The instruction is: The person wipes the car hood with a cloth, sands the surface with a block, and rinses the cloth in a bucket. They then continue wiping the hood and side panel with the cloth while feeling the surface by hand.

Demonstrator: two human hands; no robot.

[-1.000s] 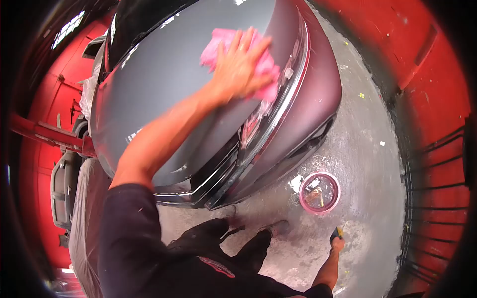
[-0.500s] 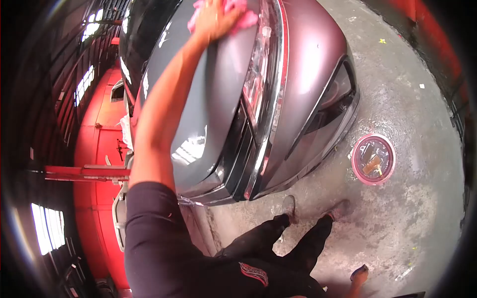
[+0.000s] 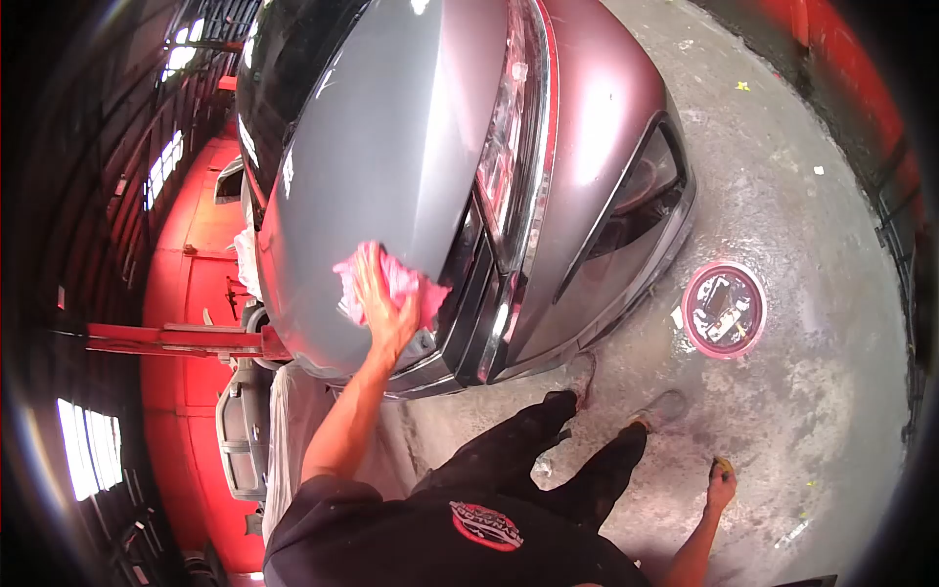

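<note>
My left hand (image 3: 384, 308) lies on a pink cloth (image 3: 409, 283), pressing it against the grey hood (image 3: 391, 147) of a car near its front edge. The fingers point up the hood, with cloth bunched on both sides of them. Low on the right, over the floor, my right hand (image 3: 722, 481) is closed around a small dark and yellowish object (image 3: 723, 466), too small to name. The headlight (image 3: 509, 166) and the front bumper (image 3: 606, 127) lie to the right of the cloth.
A round pink-rimmed bucket (image 3: 689, 309) with liquid and objects inside stands on the wet concrete floor (image 3: 782, 391), right of the bumper. My legs and feet are below the car's front. A red beam (image 3: 176, 339) and covered parts are at the left.
My left hand has moved with the pink cloth from the upper hood down to its front edge. My right hand has risen slightly, showing more of its forearm.
</note>
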